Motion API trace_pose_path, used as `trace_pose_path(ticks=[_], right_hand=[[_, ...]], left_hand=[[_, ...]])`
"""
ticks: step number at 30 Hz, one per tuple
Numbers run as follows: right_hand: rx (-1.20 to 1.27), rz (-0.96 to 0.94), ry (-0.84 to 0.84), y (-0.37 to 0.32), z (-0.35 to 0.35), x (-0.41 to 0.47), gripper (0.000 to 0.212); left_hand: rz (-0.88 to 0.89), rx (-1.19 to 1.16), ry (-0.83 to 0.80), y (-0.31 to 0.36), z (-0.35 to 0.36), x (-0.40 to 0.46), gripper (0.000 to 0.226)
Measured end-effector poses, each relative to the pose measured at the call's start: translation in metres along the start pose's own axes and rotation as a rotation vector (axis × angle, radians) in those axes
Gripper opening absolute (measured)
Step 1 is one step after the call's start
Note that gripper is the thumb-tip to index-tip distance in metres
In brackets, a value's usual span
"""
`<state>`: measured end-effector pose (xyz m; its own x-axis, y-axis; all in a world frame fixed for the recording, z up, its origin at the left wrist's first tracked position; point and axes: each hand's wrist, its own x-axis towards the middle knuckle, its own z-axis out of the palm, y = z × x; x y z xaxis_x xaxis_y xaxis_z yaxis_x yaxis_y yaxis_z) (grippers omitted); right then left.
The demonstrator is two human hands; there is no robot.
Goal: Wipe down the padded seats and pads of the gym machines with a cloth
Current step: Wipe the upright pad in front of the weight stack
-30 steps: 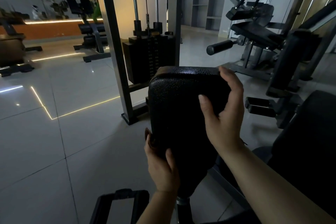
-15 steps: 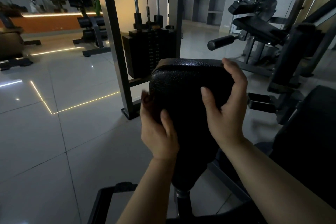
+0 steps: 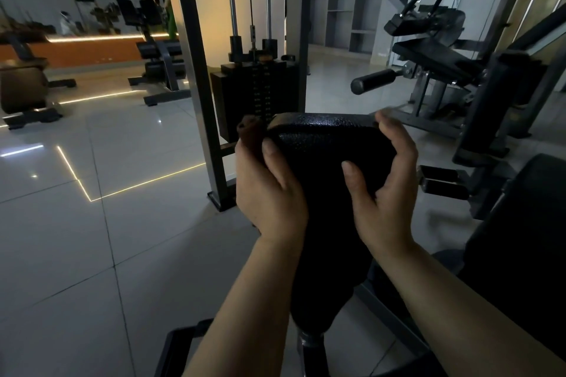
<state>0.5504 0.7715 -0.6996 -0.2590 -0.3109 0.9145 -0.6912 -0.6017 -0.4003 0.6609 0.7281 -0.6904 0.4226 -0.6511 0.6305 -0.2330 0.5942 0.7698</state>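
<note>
Pad [image 3: 324,162] upright between both hands; left hand [image 3: 269,193] pinches brown cloth [image 3: 249,139] against its left edge, right hand [image 3: 382,193] cups its right edge.

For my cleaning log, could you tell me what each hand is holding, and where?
The left hand holds a brown cloth against the black pad's upper left edge. The right hand grips the pad's right edge, fingers curled behind it.

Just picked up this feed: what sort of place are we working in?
Most likely a gym: a weight stack in a steel frame, a padded seat held between both hands, and more exercise machines around.
</note>
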Motion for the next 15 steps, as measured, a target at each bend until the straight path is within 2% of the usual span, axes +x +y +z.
trace_pose_path(ticks=[2,7,9,11,13,15], right_hand=[[-0.009,-0.007,0.01,-0.001,0.0,0.0,0.052],[-0.013,-0.025,0.011,0.001,0.0,0.0,0.051],[0.009,-0.019,0.004,0.002,0.0,0.0,0.051],[0.022,-0.003,0.0,0.002,-0.001,-0.001,0.052],[0.043,0.008,0.007,0.002,-0.001,0.0,0.051],[0.092,0.027,0.002,0.001,-0.001,0.0,0.048]], left_hand=[[0.027,0.01,-0.023,-0.013,-0.006,-0.015,0.055],[-0.192,-0.004,-0.078,-0.072,-0.027,-0.087,0.059],[-0.272,-0.024,-0.058,-0.077,-0.029,-0.089,0.056],[-0.348,-0.048,-0.011,-0.068,-0.025,-0.075,0.068],[-0.306,-0.046,0.022,-0.046,-0.019,-0.049,0.07],[-0.206,-0.046,0.021,-0.021,-0.012,-0.02,0.061]])
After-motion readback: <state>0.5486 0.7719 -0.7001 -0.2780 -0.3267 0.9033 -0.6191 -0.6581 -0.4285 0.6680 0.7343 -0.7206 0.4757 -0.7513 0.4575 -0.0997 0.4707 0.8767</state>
